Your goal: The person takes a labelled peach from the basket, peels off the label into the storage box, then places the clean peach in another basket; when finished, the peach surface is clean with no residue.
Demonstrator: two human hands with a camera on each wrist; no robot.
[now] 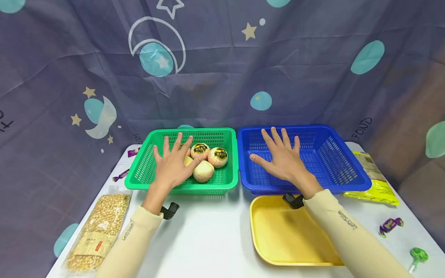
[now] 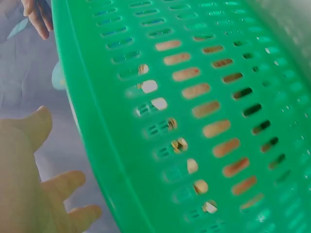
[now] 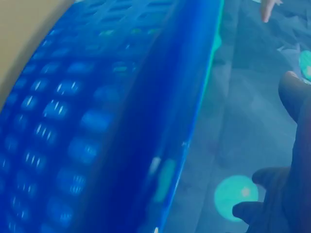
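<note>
Nearest the person, a yellow tray (image 1: pixel 278 235) lies on the white table (image 1: pixel 208 239), its long side running away from the body, with the right sleeve crossing its near right corner. At the table's left edge a bag of corn kernels (image 1: pixel 99 231) lies lengthwise; wrapped sweets (image 1: pixel 391 224) sit near the right edge.

Past the tray, two baskets stand side by side, rims touching, long sides across the table. The left hand (image 1: pixel 174 164) hovers over the green basket (image 1: pixel 146 181), fingers straight and spread, holding nothing. Just beside its fingertips, to the right, lie the round packaged buns (image 1: pixel 208 162), clustered in the middle of the basket; whether the thumb touches the nearest one is hard to tell. The left half of the basket floor is bare.

The right hand (image 1: pixel 282 156) is spread flat over the blue basket (image 1: pixel 347 170), fingers apart and pointing away, gripping nothing. A yellow packet (image 1: pixel 377 185) lies against that basket's right side. The wrist views show only blurred basket walls. A starry curtain (image 1: pixel 222 65) hangs behind.
</note>
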